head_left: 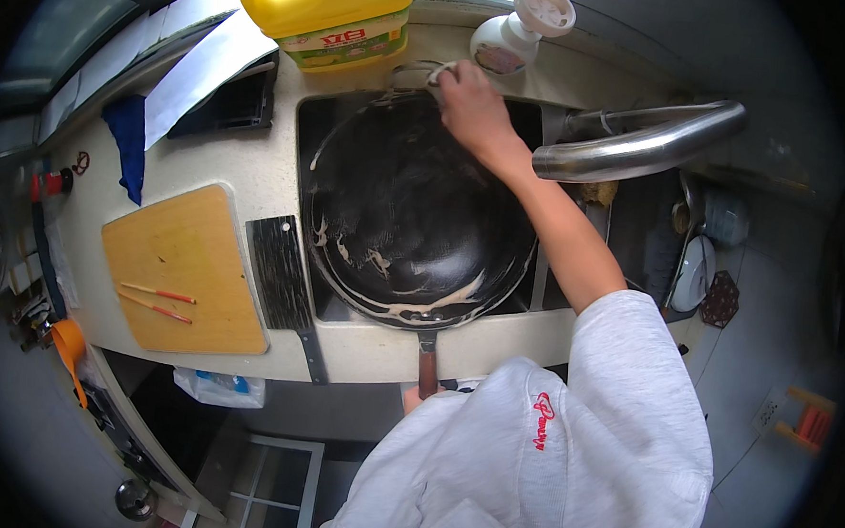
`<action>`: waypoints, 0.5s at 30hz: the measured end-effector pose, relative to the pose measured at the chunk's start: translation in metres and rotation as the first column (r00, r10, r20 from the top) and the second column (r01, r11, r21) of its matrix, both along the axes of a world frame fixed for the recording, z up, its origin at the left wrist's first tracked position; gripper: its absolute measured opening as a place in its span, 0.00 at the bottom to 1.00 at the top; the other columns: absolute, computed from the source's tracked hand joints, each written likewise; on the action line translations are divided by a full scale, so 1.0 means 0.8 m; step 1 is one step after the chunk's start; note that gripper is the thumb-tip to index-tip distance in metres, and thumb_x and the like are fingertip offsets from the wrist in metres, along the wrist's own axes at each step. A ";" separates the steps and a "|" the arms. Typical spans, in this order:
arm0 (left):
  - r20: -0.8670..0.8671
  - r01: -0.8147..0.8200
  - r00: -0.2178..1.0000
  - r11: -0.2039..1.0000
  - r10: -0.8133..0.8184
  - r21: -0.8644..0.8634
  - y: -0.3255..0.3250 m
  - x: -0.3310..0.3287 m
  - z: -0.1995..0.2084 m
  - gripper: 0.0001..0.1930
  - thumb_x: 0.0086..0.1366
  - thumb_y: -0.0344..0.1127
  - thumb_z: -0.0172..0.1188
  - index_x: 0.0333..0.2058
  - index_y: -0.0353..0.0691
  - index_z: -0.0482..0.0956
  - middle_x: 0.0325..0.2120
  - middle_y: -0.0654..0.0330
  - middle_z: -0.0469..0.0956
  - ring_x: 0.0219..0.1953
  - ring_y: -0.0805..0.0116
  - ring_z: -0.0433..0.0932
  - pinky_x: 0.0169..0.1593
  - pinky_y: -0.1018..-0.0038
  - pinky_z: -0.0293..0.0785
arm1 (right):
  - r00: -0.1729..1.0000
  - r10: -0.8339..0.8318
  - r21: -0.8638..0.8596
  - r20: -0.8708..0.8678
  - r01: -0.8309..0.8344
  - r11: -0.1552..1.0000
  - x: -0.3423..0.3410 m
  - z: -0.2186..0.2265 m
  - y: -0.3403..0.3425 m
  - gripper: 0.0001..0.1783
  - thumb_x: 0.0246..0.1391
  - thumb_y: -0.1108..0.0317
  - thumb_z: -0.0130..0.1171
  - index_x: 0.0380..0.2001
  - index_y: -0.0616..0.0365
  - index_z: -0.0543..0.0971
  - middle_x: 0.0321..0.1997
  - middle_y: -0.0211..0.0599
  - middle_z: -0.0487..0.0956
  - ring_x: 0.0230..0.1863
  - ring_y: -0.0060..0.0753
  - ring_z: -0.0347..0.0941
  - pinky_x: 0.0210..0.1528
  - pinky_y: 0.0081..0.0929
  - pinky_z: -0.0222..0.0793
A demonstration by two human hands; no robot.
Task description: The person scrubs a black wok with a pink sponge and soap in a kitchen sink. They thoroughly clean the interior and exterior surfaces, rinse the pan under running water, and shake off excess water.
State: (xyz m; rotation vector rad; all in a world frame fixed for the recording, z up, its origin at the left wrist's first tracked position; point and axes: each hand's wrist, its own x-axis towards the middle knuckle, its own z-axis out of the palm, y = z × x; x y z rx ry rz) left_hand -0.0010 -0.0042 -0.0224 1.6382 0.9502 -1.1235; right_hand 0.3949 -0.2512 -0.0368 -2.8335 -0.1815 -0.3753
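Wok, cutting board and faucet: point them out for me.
Wok point(412, 192): head view, on its black inside.
Cutting board point(189, 242): head view, on its bare surface.
Faucet point(619, 158): head view, on its metal spout.

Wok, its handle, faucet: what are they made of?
Wok: dark metal, possibly iron, semi-gloss; bright reflection inside.
Handle: probably wood, maybe plastic, smooth-looking; reddish-brown, unlike the wok's black.
Faucet: likely stainless steel or chromed metal, fairly shiny; silvery with bright streaks along its length.

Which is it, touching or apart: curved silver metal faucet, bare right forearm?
Cannot tell. In the head view, the faucet overlaps the right forearm, hiding any contact or gap.
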 end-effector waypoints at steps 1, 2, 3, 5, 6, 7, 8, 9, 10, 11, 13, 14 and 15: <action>0.017 -0.017 1.000 1.000 0.017 -0.022 0.000 0.002 -0.002 0.12 0.46 0.33 0.70 0.19 0.32 0.75 0.13 0.61 0.71 0.18 0.75 0.69 0.24 0.69 0.66 | 0.997 -0.046 0.034 -0.068 0.049 0.998 -0.011 0.004 -0.014 0.15 0.39 0.75 0.59 0.36 0.59 0.74 0.40 0.43 0.69 0.44 0.48 0.70 0.40 0.40 0.73; 0.018 -0.015 1.000 1.000 0.016 -0.018 -0.002 0.003 -0.002 0.12 0.46 0.33 0.69 0.19 0.33 0.75 0.13 0.61 0.72 0.18 0.75 0.69 0.24 0.69 0.66 | 0.986 -0.089 0.065 -0.137 0.099 0.993 -0.018 0.007 -0.019 0.16 0.40 0.76 0.58 0.38 0.59 0.74 0.40 0.43 0.69 0.46 0.50 0.70 0.43 0.42 0.71; 0.016 -0.012 1.000 1.000 0.012 -0.013 -0.003 0.003 -0.001 0.12 0.46 0.32 0.69 0.19 0.33 0.75 0.13 0.61 0.72 0.18 0.75 0.69 0.24 0.69 0.66 | 0.990 -0.107 0.071 -0.087 0.113 0.991 -0.014 0.002 -0.013 0.17 0.40 0.76 0.58 0.38 0.60 0.74 0.40 0.44 0.69 0.45 0.50 0.70 0.44 0.42 0.71; 0.016 0.029 0.999 1.000 -0.028 -0.008 -0.004 0.011 0.005 0.12 0.47 0.32 0.69 0.19 0.33 0.75 0.14 0.61 0.72 0.18 0.75 0.69 0.24 0.70 0.66 | 0.989 -0.150 0.084 0.006 0.149 0.985 -0.002 -0.007 0.015 0.12 0.39 0.77 0.57 0.33 0.62 0.73 0.38 0.45 0.68 0.43 0.47 0.71 0.38 0.39 0.75; 0.013 0.043 0.999 0.999 -0.043 -0.002 -0.003 0.013 0.006 0.12 0.47 0.32 0.69 0.19 0.33 0.75 0.14 0.61 0.72 0.18 0.75 0.69 0.24 0.70 0.66 | 0.989 -0.146 0.138 0.027 0.141 0.980 0.007 -0.011 0.036 0.11 0.40 0.76 0.57 0.31 0.62 0.73 0.37 0.45 0.68 0.42 0.47 0.71 0.38 0.39 0.75; 0.005 0.054 0.999 0.999 -0.054 0.001 -0.002 0.016 0.008 0.12 0.48 0.32 0.69 0.20 0.33 0.75 0.14 0.61 0.72 0.19 0.75 0.69 0.24 0.70 0.66 | 0.991 -0.126 0.107 0.038 0.121 0.987 0.014 -0.015 0.057 0.11 0.39 0.76 0.57 0.32 0.63 0.73 0.37 0.46 0.68 0.42 0.47 0.71 0.38 0.38 0.75; -0.002 0.056 0.998 0.998 -0.056 0.000 -0.003 0.014 0.009 0.12 0.48 0.33 0.69 0.20 0.32 0.75 0.15 0.61 0.72 0.19 0.75 0.69 0.25 0.70 0.66 | 0.995 -0.091 0.068 0.046 0.087 0.994 0.019 -0.015 0.070 0.12 0.39 0.75 0.57 0.32 0.63 0.73 0.37 0.47 0.69 0.42 0.47 0.71 0.38 0.38 0.76; -0.003 0.061 0.998 0.998 -0.061 0.002 -0.001 0.017 0.009 0.12 0.48 0.33 0.68 0.20 0.32 0.75 0.15 0.61 0.73 0.19 0.75 0.69 0.25 0.70 0.66 | 0.997 -0.072 0.096 -0.028 0.075 0.993 0.019 -0.014 0.063 0.14 0.39 0.74 0.59 0.34 0.63 0.73 0.39 0.47 0.68 0.43 0.47 0.71 0.42 0.39 0.74; -0.006 0.053 0.999 0.999 -0.053 0.004 -0.001 0.014 0.008 0.12 0.49 0.33 0.68 0.21 0.32 0.75 0.15 0.61 0.73 0.20 0.75 0.69 0.25 0.70 0.66 | 0.991 -0.126 0.143 -0.034 0.130 0.981 0.012 -0.011 0.050 0.15 0.39 0.73 0.60 0.35 0.62 0.73 0.39 0.47 0.69 0.42 0.49 0.72 0.42 0.41 0.73; -0.010 0.037 0.999 0.999 -0.037 0.005 -0.001 0.013 0.006 0.12 0.49 0.33 0.68 0.21 0.32 0.75 0.15 0.61 0.73 0.20 0.75 0.69 0.25 0.70 0.66 | 0.985 -0.170 0.191 -0.040 0.175 0.966 0.002 -0.006 0.030 0.16 0.39 0.72 0.61 0.35 0.61 0.74 0.40 0.47 0.70 0.41 0.51 0.72 0.41 0.42 0.73; -0.020 0.038 0.999 0.999 -0.038 0.002 0.003 0.012 0.008 0.12 0.50 0.33 0.68 0.21 0.32 0.75 0.16 0.61 0.73 0.21 0.75 0.69 0.26 0.70 0.66 | 0.972 -0.234 0.264 -0.032 0.235 0.936 -0.022 -0.003 -0.001 0.18 0.39 0.69 0.63 0.38 0.58 0.75 0.39 0.46 0.71 0.37 0.55 0.74 0.40 0.44 0.73; -0.027 0.044 0.999 0.999 -0.044 0.000 0.004 0.013 0.010 0.12 0.50 0.34 0.68 0.22 0.32 0.75 0.16 0.61 0.73 0.21 0.75 0.69 0.26 0.70 0.66 | 0.969 -0.246 0.304 -0.036 0.245 0.921 -0.026 -0.005 -0.005 0.16 0.42 0.69 0.61 0.38 0.59 0.76 0.38 0.47 0.72 0.37 0.56 0.74 0.40 0.46 0.71; -0.028 0.038 0.999 0.999 -0.038 -0.001 0.000 0.015 0.010 0.12 0.50 0.34 0.67 0.22 0.32 0.75 0.17 0.61 0.73 0.21 0.75 0.69 0.26 0.70 0.66 | 0.949 -0.311 0.351 -0.056 0.310 0.883 -0.017 -0.009 -0.002 0.13 0.45 0.69 0.59 0.37 0.59 0.76 0.38 0.48 0.73 0.37 0.56 0.73 0.41 0.46 0.71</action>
